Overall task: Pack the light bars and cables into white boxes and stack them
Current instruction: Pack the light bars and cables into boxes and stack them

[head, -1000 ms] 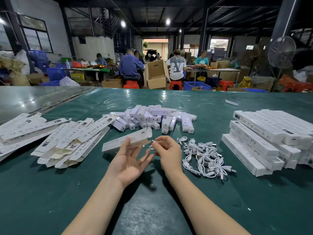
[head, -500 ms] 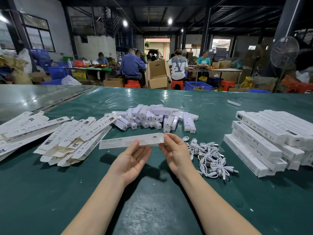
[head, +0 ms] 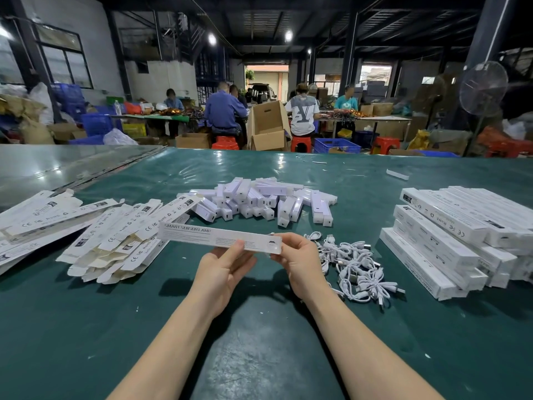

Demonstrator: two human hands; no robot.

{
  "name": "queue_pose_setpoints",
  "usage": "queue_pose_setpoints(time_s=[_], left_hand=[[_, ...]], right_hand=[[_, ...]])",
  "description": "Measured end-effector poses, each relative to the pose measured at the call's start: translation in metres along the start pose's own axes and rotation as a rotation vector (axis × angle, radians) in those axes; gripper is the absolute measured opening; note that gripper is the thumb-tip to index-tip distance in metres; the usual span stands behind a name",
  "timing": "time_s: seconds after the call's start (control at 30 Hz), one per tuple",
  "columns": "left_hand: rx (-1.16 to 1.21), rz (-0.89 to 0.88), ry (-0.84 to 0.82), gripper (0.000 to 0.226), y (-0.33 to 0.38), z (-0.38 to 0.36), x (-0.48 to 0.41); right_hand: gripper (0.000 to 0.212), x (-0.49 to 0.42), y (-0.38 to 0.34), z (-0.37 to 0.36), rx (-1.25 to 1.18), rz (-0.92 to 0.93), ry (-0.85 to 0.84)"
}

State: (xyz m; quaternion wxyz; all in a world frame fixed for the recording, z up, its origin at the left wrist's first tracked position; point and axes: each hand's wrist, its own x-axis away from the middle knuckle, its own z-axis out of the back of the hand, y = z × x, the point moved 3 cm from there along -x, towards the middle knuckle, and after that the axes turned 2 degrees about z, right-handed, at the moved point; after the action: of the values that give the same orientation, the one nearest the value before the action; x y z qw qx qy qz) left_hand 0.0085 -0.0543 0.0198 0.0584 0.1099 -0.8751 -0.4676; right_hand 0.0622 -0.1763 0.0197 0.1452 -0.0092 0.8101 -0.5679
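I hold a long white box (head: 202, 235) printed "SMART SENSOR LAMP" level above the green table (head: 259, 356). My left hand (head: 223, 268) grips it from below near its middle. My right hand (head: 300, 258) pinches its right end, where the flap is. A heap of white light bars (head: 259, 200) lies behind the box. A tangle of white cables (head: 354, 264) lies just right of my right hand. Packed white boxes (head: 455, 235) are stacked at the right. Flat unfolded boxes (head: 121, 235) are spread at the left.
More flat boxes (head: 34, 217) lie at the far left by a grey table section (head: 57, 163). A lone white piece (head: 397, 174) lies far right on the table. Beyond the table's far edge, several people sit among cartons, crates and stools; a fan (head: 483, 90) stands at right.
The box turned from tilted to level with its printed side facing me and moved slightly nearer. My right hand went from holding a cable at the box's open end to pinching that end.
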Motion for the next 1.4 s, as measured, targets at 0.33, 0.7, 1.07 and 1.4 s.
queue_pose_setpoints(time_s=[0.33,0.7,1.07,1.4], left_hand=[[0.008,-0.034,0.023,0.015,-0.005,-0.002,0.000],[0.151,-0.009,0.094,0.016,-0.006,-0.002,0.000],[0.115,0.017,0.104,0.020,-0.008,0.002,-0.005],[0.053,0.029,0.076,0.023,-0.011,-0.002,-0.001]], right_hand=[[0.027,0.002,-0.001,-0.005,-0.112,-0.015,-0.063],[0.025,0.005,0.000,-0.009,0.072,0.026,-0.032],[0.029,0.008,0.001,-0.017,0.202,0.006,-0.076],[0.038,0.010,0.001,-0.012,0.148,0.118,0.030]])
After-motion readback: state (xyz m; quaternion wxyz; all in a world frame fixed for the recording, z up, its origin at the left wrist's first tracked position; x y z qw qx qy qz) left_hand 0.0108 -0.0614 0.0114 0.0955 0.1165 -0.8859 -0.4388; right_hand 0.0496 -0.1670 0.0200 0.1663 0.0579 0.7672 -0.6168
